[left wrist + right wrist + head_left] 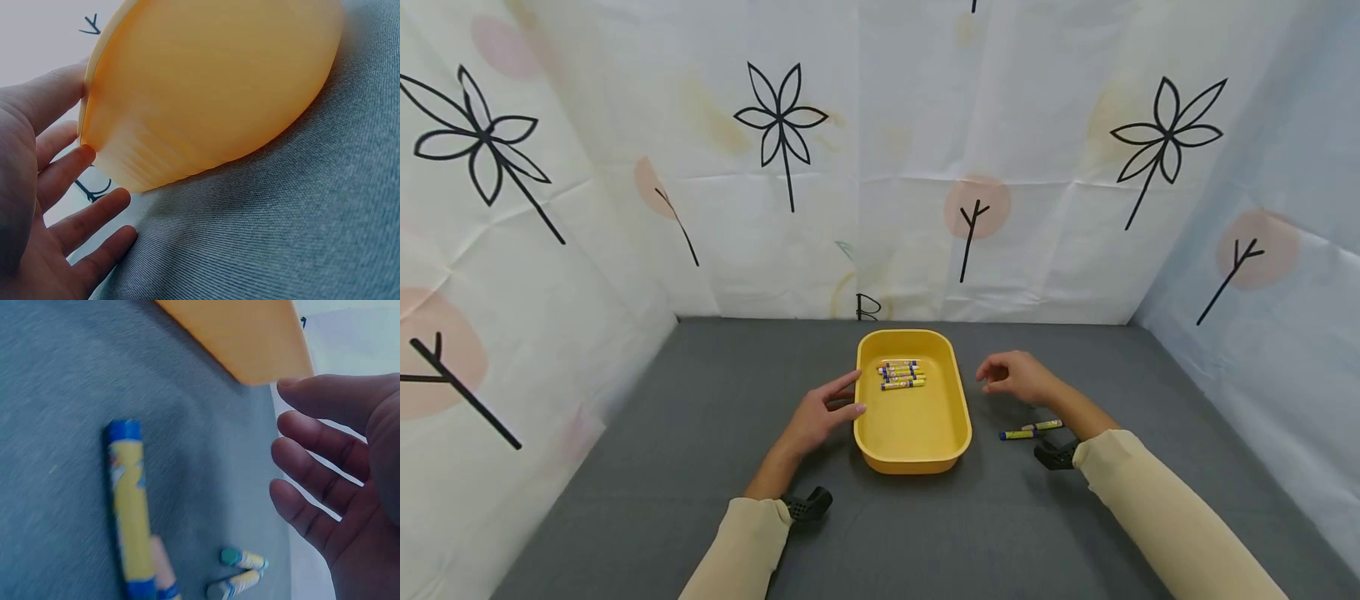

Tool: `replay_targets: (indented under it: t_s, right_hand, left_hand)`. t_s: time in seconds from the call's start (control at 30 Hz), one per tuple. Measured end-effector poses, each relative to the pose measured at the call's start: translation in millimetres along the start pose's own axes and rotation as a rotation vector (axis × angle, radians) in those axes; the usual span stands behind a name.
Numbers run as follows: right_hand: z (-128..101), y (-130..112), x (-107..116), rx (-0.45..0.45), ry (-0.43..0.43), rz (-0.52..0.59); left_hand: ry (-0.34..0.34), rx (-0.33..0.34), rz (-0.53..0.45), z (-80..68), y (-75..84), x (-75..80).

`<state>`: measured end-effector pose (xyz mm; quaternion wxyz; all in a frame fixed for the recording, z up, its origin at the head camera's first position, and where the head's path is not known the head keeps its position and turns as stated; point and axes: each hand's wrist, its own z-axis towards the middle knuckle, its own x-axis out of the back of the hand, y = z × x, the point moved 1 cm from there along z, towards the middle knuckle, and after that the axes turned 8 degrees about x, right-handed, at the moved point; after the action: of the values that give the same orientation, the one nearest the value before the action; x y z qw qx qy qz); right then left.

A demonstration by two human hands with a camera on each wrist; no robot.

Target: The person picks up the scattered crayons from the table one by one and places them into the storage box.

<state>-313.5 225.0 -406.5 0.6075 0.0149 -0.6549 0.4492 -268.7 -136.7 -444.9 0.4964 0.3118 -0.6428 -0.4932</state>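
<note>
Left hand [37,206] open, fingertips touching yellow tray [212,87] wall; tray on grey cloth [281,231].

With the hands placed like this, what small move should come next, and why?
Probably the right hand lowers toward the crayons on the cloth beside it: it is empty, several crayons already lie in the tray, and the left hand touches the tray's side.

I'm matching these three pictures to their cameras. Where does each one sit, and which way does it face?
Head: worn on the head, facing forward and down at the yellow tray on the grey table; both sleeved arms, left hand and right hand show.
Left wrist: low beside the tray's outer wall; the left hand's fingers show.
Right wrist: looks down at loose crayons; the right hand's fingers show.
Shared: all three see the tray.
</note>
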Motion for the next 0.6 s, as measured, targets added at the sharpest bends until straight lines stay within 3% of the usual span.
replay_targets:
  t_s: [0.2, 0.4, 0.6]
  right_hand:
    - [-18, 7, 1, 0.019, -0.082, 0.007]
    - [-33, 8, -2, -0.013, -0.179, 0.083]
    - [-42, 12, -8, -0.009, -0.213, 0.058]
  left_hand:
    - [0.003, -0.019, 0.004, -7.0, 12.8, 0.2]
    - [0.015, -0.004, 0.004, -6.9, 12.6, -0.5]
    - [0.036, -0.005, 0.005, -3.6, 6.3, -1.6]
